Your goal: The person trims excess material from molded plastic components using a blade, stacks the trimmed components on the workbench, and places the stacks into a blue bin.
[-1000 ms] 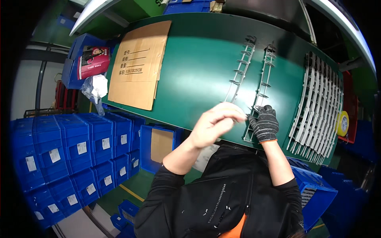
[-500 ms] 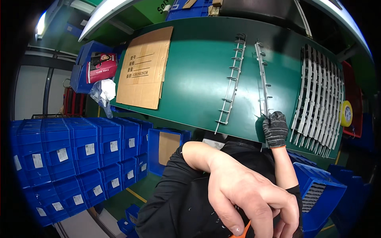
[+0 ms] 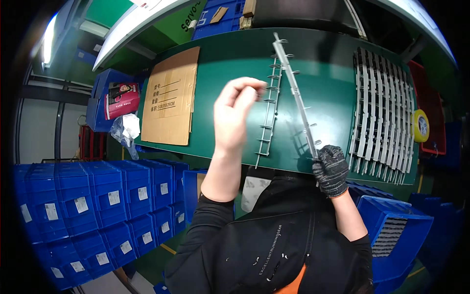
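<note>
My right hand (image 3: 331, 171), in a dark grey knitted glove, grips the near end of a long, narrow grey strip (image 3: 297, 93) with small curved prongs along it. The strip is tilted, and its far end leans left over a second strip. That second one, a grey ladder-like strip (image 3: 267, 125) with dark curved pieces across it, lies on the green table. Just left of it is my bare left hand (image 3: 235, 110), its fingers loosely bent, slightly blurred and holding nothing I can see. Whether its fingertips touch the lying strip, I cannot tell.
Several similar grey strips (image 3: 383, 112) lie side by side on the table's right (image 3: 325, 73). Flattened cardboard (image 3: 169, 117) covers its left part. A yellow tape roll (image 3: 421, 125) is at the right edge. Stacked blue crates (image 3: 112, 183) stand lower left; another blue crate (image 3: 409, 223) stands lower right.
My left hand has moved from close to my body up and forward, beside the lying strip. My right hand has raised and swung its strip leftward. The whole view has shifted slightly.
</note>
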Tool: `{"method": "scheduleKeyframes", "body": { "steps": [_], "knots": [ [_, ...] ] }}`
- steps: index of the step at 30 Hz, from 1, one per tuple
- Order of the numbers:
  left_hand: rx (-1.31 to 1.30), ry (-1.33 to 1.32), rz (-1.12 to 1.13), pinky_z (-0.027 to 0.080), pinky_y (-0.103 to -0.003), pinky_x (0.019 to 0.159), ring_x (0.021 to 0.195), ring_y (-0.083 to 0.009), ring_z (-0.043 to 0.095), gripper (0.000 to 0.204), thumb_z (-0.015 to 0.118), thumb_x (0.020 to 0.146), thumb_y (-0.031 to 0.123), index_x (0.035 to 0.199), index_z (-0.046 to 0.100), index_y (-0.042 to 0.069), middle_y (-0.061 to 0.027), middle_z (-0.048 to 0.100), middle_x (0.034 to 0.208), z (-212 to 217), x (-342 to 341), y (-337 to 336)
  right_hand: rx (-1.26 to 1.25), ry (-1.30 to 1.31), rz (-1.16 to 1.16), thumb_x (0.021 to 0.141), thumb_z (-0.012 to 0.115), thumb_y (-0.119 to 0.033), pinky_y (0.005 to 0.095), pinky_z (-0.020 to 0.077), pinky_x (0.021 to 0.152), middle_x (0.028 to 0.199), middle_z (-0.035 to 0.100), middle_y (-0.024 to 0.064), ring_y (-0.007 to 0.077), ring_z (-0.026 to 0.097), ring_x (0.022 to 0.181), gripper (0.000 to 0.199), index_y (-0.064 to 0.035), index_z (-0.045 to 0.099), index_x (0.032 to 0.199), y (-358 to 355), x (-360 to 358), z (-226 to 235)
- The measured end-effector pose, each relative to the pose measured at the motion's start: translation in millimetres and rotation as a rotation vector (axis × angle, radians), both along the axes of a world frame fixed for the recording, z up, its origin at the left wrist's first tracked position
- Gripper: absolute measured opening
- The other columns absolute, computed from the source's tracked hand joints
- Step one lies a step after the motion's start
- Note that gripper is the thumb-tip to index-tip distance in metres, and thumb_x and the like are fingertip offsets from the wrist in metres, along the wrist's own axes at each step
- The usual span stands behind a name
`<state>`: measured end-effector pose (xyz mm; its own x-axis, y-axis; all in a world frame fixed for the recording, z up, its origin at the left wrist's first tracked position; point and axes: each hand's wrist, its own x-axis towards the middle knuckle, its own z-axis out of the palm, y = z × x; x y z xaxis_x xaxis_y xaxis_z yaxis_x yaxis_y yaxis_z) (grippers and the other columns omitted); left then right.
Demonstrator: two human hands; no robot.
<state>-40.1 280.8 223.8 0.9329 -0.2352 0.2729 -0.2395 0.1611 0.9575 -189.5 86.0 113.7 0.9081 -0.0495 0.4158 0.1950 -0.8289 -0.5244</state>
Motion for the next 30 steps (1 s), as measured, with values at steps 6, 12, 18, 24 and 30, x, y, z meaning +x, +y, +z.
{"method": "scheduleKeyframes", "body": {
  "steps": [6, 12, 18, 24, 30],
  "knots": [
    [-0.104, 0.223, 0.298, 0.045, -0.022, 0.063, 0.072, -0.0085, 0.054, 0.026, 0.055, 0.086, 0.018, 0.105, 0.051, 0.001, -0.0047, 0.055, 0.087, -37.3, 51.9, 17.5, 0.062, -0.145, 0.241, 0.059, 0.063, -0.013, 0.0370, 0.0476, 0.058, 0.081, 0.058, 0.0104, 0.0281, 0.056, 0.073, 0.015, -0.0080, 0.059, 0.073, 25.5, 4.8, 20.3],
    [-0.282, -0.099, 0.197, 0.040, -0.018, 0.041, 0.050, -0.0085, 0.050, 0.019, 0.048, 0.089, 0.019, 0.087, 0.054, 0.001, -0.0048, 0.055, 0.068, 15.4, 61.7, 41.4, 0.008, -0.064, 0.339, 0.064, 0.058, -0.011, 0.0359, 0.0484, 0.061, 0.089, 0.059, 0.0094, 0.0261, 0.057, 0.080, 0.016, -0.0102, 0.061, 0.079, 37.5, 12.3, 29.8],
    [0.067, -0.251, 0.098, 0.047, -0.018, 0.053, 0.068, -0.0103, 0.058, 0.024, 0.053, 0.086, 0.008, 0.106, 0.052, -0.003, -0.0080, 0.061, 0.082, 63.5, 28.3, 18.6, 0.995, 0.509, -0.019, 0.089, 0.047, -0.027, 0.0248, 0.0432, 0.056, 0.062, 0.057, 0.0043, 0.0121, 0.052, 0.052, 0.028, -0.0043, 0.060, 0.082, 2.6, 25.6, 48.4],
    [0.330, 0.427, -0.210, 0.041, -0.019, 0.047, 0.052, -0.0051, 0.051, 0.022, 0.063, 0.079, 0.023, 0.072, 0.059, 0.002, -0.0010, 0.056, 0.060, -23.6, -9.2, -16.7, 0.502, 0.076, 0.159, 0.079, 0.057, -0.017, 0.0370, 0.0430, 0.058, 0.073, 0.058, 0.0103, 0.0272, 0.056, 0.066, 0.012, -0.0053, 0.061, 0.080, 15.8, 35.8, 46.0],
    [0.148, 0.674, -0.378, 0.046, -0.020, 0.049, 0.052, -0.0080, 0.055, 0.024, 0.061, 0.081, 0.023, 0.083, 0.062, 0.000, -0.0029, 0.058, 0.069, -36.4, -28.1, -25.4, 0.523, 0.143, 0.099, 0.078, 0.059, -0.012, 0.0330, 0.0412, 0.056, 0.066, 0.054, 0.0130, 0.0258, 0.053, 0.059, 0.011, -0.0010, 0.059, 0.079, 22.0, 29.6, 58.1]
  ]
}}
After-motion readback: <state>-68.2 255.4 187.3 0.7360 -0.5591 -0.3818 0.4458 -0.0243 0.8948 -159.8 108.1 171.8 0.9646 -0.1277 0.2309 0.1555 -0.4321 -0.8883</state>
